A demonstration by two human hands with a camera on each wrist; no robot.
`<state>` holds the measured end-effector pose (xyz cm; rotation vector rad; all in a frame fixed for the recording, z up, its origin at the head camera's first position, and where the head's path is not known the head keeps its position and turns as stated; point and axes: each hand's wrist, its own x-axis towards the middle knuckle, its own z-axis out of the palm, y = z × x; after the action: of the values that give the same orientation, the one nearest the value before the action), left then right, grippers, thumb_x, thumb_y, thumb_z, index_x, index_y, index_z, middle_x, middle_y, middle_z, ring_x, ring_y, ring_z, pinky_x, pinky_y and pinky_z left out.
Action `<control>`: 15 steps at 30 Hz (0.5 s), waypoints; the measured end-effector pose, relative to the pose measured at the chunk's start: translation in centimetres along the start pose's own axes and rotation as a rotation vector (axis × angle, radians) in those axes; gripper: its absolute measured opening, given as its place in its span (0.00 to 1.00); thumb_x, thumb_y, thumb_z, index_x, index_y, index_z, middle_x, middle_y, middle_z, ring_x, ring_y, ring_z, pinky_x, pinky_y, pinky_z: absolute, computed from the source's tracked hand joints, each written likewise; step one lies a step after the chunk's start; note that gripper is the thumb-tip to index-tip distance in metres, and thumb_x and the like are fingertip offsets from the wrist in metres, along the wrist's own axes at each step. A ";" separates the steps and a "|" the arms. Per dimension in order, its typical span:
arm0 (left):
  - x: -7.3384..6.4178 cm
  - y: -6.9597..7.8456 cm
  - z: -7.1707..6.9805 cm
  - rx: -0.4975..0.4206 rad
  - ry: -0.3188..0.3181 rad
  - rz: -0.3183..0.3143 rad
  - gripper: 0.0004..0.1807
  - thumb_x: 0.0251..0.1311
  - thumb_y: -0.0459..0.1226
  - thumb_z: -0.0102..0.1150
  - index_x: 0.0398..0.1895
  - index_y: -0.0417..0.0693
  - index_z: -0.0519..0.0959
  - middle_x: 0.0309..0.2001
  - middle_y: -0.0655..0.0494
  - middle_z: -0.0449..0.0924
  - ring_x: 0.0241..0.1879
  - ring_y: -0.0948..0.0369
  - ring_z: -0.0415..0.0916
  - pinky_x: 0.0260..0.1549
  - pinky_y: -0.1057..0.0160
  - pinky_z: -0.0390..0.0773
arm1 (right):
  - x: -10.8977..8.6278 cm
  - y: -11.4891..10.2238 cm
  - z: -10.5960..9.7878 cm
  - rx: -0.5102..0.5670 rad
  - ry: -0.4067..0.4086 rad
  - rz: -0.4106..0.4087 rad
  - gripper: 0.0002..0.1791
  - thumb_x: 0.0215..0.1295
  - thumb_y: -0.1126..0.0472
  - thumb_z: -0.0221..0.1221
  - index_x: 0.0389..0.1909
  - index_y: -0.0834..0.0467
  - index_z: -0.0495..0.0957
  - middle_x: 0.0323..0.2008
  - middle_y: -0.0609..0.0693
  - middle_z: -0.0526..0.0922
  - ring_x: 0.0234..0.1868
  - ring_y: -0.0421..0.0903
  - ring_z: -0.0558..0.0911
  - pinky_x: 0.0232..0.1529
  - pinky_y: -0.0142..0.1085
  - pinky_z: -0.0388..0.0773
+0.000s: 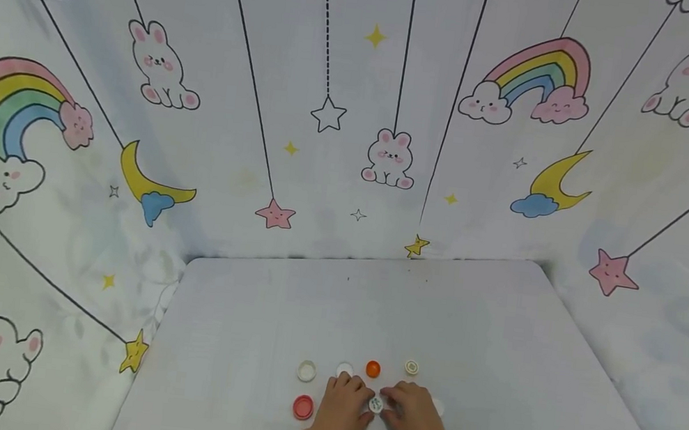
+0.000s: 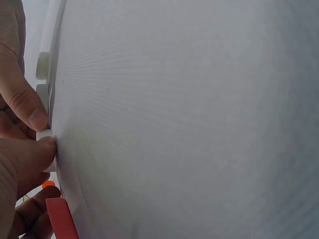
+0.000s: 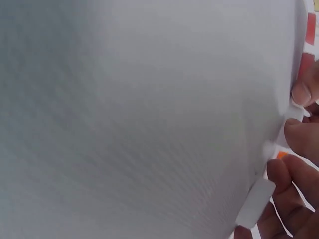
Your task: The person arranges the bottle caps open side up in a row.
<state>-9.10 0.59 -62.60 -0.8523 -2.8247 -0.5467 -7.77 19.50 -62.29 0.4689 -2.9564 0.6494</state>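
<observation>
Between my two hands a small round white cap with dark print on top (image 1: 376, 405) stands on the white table. My left hand (image 1: 345, 406) pinches its left side, the thumb (image 2: 46, 145) lying against the cap. From the right, my right hand (image 1: 416, 419) holds the cap's other side with thumb and index finger. Just past the left knuckles lies a white cap (image 1: 344, 368), partly covered by them. A red cap (image 1: 302, 407) is left of the left hand. Another white cap (image 3: 255, 203) stands beside the right hand's outer fingers.
Beyond the hands lie an orange cap (image 1: 372, 368) and a cream cap with ring marks (image 1: 411, 368). A pale ring-shaped cap (image 1: 306, 371) sits at the left. Printed fabric walls (image 1: 256, 93) rise along the back and sides of the table (image 1: 245, 317).
</observation>
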 end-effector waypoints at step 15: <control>0.2 0.4 0.5 0.041 0.022 -0.029 0.13 0.47 0.47 0.73 0.37 0.58 0.84 0.34 0.64 0.73 0.36 0.63 0.64 0.35 0.61 0.62 | -0.2 -0.4 1.0 -0.032 0.017 0.003 0.16 0.48 0.52 0.73 0.39 0.48 0.85 0.31 0.33 0.75 0.35 0.35 0.72 0.47 0.47 0.71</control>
<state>-9.07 1.22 -62.87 -0.7947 -2.8222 -0.4971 -7.52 18.83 -63.05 0.4541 -2.9476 0.6028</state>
